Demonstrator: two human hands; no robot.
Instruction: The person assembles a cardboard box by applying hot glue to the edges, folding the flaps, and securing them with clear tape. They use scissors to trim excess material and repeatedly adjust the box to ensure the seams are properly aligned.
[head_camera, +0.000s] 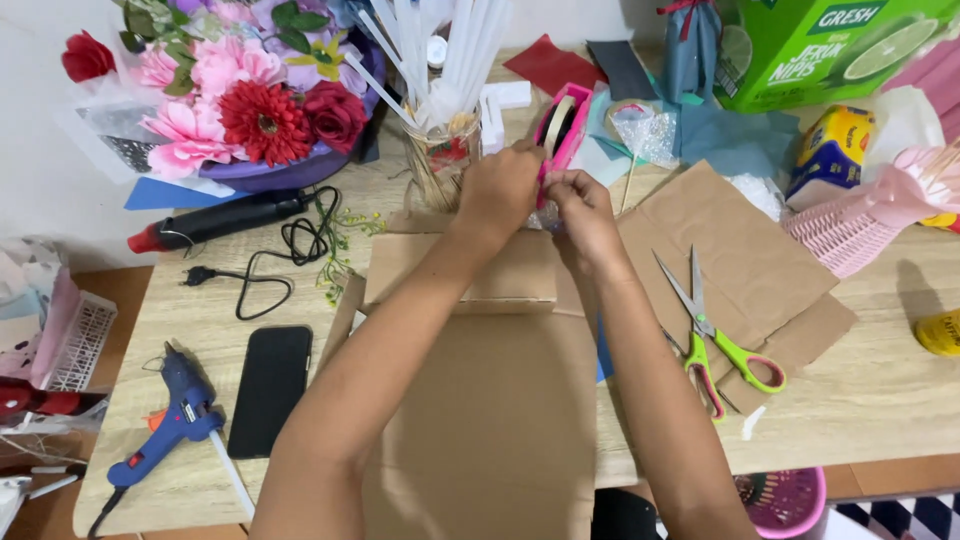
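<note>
— Hands?
— Upper centre: left hand (500, 185) is curling shut against the pink plastic tape dispenser (562, 128); right hand (580, 205) is pinching something beneath it, unidentifiable.
— Surroundings?
— Flat brown cardboard (480, 400) is lying underneath; green-handled scissors (715, 345) are resting right.

On the worktop (880, 380) I see green-handled scissors (715, 345) lying on brown cardboard pieces (745, 265) toward the right edge. Near the left front corner lie a blue glue gun (170, 420) and a black phone (270, 388). A bowl of artificial flowers (245, 100) occupies the far left corner; a green carton (825, 45) stands at the far right.
</note>
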